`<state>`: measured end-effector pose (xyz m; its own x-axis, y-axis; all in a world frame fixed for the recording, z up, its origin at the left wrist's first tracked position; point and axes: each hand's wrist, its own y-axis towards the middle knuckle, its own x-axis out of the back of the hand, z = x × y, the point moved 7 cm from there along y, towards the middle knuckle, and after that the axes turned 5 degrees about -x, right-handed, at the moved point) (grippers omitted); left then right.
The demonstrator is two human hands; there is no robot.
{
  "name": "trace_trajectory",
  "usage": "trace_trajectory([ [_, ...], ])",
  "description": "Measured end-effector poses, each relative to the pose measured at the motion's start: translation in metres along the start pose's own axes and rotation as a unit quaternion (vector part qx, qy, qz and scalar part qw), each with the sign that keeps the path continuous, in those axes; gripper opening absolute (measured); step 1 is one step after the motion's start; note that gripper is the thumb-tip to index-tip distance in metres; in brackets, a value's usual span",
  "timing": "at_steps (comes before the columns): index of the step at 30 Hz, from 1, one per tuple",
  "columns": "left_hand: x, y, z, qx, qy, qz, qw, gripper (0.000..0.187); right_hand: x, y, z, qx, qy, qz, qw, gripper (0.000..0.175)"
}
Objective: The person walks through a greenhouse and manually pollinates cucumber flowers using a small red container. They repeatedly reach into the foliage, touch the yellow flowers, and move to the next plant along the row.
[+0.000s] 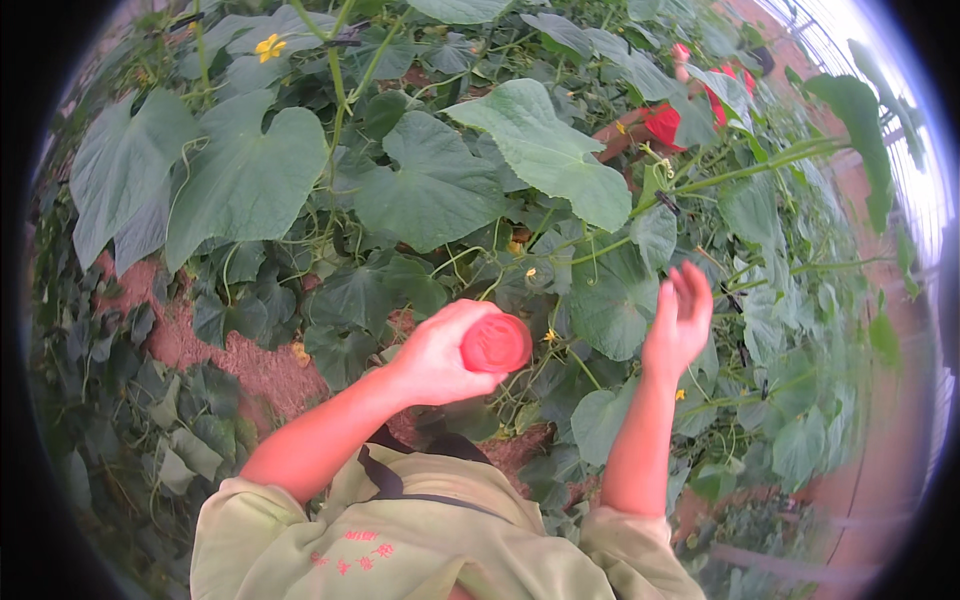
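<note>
My left hand (439, 356) is wrapped around a small round red container or spool (498, 343); its exact kind is blurred. The end facing up looks circular. To the right, my right hand (684, 319) is raised with its fingers apart and holds nothing. It is beside a broad green leaf (615, 307) of a cucumber-like vine. A vine stem (750, 166) slants above this hand and carries a small black clip (666, 201). Just right of the fingers, another black clip (731, 300) sits on a stem.
Dense foliage surrounds both hands, with a large leaf (551, 150) ahead and a yellow flower (270, 48) at the upper left. Reddish soil (262, 367) shows at left. Another person in red clothing (664, 124) is among the plants. A brown path (885, 420) runs along the right.
</note>
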<state>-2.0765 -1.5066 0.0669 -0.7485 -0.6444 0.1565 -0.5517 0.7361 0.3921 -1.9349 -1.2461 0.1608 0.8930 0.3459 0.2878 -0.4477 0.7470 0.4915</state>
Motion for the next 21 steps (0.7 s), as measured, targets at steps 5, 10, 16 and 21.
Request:
trace_trajectory([
  [5, 0.024, -0.006, 0.016, 0.071, -0.011, -0.024, 0.997, 0.065, -0.035, 0.102, -0.012, -0.109, -0.079, -0.01, 0.991, 0.066],
  [10, 0.041, -0.001, 0.025, 0.081, 0.026, -0.057, 0.995, 0.068, -0.064, 0.146, -0.032, -0.168, -0.036, 0.086, 0.981, 0.054],
  [16, 0.057, 0.025, 0.035, 0.066, 0.034, -0.075, 0.994, 0.068, -0.064, 0.149, -0.043, -0.08, -0.043, 0.164, 0.982, 0.04],
  [21, 0.06, 0.057, 0.081, 0.212, -0.142, -0.055, 0.965, 0.067, -0.06, 0.12, -0.029, -0.049, 0.006, 0.215, 0.975, 0.037],
])
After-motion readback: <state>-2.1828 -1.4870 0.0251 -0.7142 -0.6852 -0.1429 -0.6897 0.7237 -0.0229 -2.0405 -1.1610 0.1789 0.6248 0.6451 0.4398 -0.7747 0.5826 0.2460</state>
